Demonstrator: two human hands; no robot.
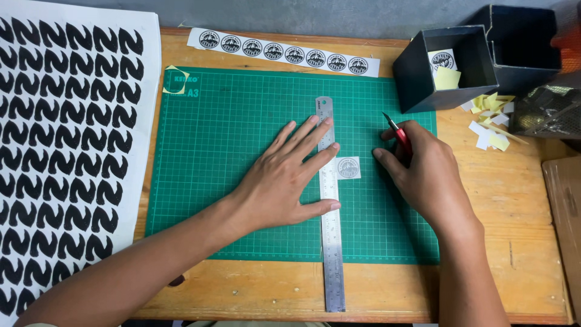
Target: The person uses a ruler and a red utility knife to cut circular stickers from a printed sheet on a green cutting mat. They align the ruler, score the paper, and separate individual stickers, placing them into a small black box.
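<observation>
A steel ruler (331,242) lies lengthwise on a green cutting mat (230,133). My left hand (284,178) is spread flat on the mat with its fingers pressing the ruler down. Just right of the ruler lies a small white square sticker (348,168) with a round black emblem. My right hand (423,172) rests on the mat to the right of the sticker and holds a red craft knife (399,137), blade pointing up and left, off the sticker.
A strip of round emblem stickers (284,53) lies beyond the mat. A large sheet with black shapes (60,139) covers the left. Two dark open boxes (448,66) stand at the top right, paper scraps (490,124) beside them. The wooden table (514,200) shows on the right.
</observation>
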